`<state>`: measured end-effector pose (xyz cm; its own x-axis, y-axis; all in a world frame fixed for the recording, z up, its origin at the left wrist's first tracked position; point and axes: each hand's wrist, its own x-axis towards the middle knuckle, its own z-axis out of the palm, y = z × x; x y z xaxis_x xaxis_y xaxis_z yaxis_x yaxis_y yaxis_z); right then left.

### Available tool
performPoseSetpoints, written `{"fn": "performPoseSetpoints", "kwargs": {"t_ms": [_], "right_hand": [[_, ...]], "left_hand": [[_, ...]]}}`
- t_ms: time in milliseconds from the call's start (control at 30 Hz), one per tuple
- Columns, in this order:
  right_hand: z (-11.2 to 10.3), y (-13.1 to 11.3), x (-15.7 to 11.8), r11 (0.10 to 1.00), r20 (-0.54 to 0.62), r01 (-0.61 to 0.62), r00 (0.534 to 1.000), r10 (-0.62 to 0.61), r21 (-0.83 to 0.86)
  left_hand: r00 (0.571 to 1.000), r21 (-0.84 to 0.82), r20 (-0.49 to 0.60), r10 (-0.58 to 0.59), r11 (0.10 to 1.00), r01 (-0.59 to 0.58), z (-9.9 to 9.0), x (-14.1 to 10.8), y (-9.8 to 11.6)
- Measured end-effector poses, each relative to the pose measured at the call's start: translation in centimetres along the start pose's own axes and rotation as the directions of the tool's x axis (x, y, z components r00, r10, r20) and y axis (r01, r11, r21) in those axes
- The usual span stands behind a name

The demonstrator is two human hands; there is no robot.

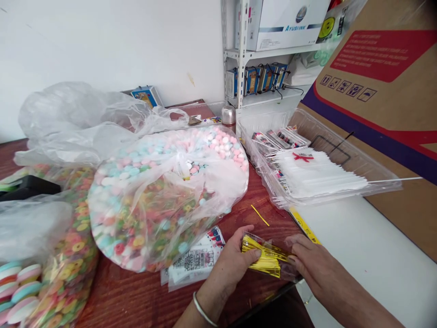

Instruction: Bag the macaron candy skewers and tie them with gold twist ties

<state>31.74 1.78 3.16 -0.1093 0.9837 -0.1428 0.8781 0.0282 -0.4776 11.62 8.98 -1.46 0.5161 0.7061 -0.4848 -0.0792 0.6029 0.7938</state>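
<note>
1. In the head view, a plain white wall (112,41) fills the upper left of the frame and a white metal shelf (243,54) stands at the upper right. Below lies a dark-red, wood-grained table (136,305).

2. At the centre left, a large round clear plastic bag of pastel pink, blue and white sweets (218,141) sits on the table. At the lower left is a clear plastic bag of small multicoloured rings (77,259).

3. At the right, a clear plastic tray (385,184) holds a thick bundle of thin white sticks (317,177); a large brown cardboard box with red and purple print (382,109) rises behind it.

4. At the lower centre right, a small clear film packet (288,271) of flat, shiny gold strips (264,266) is held between the two hands, above the table's near edge.

5. The left hand (235,255) is partly closed on the packet's left end, thumb pressed across the strips, fingers mostly hidden beneath. The right hand (309,255) has its fingers curled in on the right end, gripping the film; how firmly, I cannot tell.

6. The strips fan slightly, so light, even thumb pressure should keep them aligned. Handling the film gently and keeping the packet level over the table would guard against spills; one loose gold strip (260,215) lies just beyond the hands.

7. Printed clear sachets (198,262) lie just left of the left hand, so sweeping the wrist that way could disturb them.
</note>
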Motion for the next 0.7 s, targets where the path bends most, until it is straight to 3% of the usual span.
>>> {"fn": "performPoseSetpoints", "kwargs": {"t_ms": [133, 233, 367, 500, 600, 700], "right_hand": [[-1.0, 1.4, -1.4, 0.99, -0.078, -0.026, 0.996, 0.037, 0.137], [-1.6, 2.5, -2.2, 0.956, -0.031, -0.086, 0.995, 0.098, 0.281], [-2.6, 2.6, -2.6, 0.866, 0.059, -0.158, 0.987, 0.148, 0.474], [-3.8, 2.2, -2.9, 0.75, 0.057, -0.18, 0.981, 0.187, 0.636], [-4.6, 2.7, -3.6, 0.668, 0.011, -0.19, 0.965, 0.262, 0.72], [-4.9, 3.6, -4.3, 0.603, -0.057, -0.195, 0.926, 0.372, 0.774]], "left_hand": [[1.0, -0.146, 0.008, -0.013, 0.989, 0.014, -0.1, 0.0, 0.1], [1.0, -0.245, 0.006, -0.013, 0.969, 0.014, -0.1, 0.0, 0.3], [1.0, -0.245, 0.012, -0.02, 0.969, 0.023, 0.2, -0.1, 0.5], [0.998, -0.247, 0.043, -0.053, 0.967, 0.062, 0.7, -0.5, 0.8], [0.992, -0.279, 0.107, -0.067, 0.955, 0.095, 1.2, -0.7, 2.7], [0.976, -0.286, 0.214, 0.037, 0.958, 0.027, 2.4, 0.0, 7.0]]}}
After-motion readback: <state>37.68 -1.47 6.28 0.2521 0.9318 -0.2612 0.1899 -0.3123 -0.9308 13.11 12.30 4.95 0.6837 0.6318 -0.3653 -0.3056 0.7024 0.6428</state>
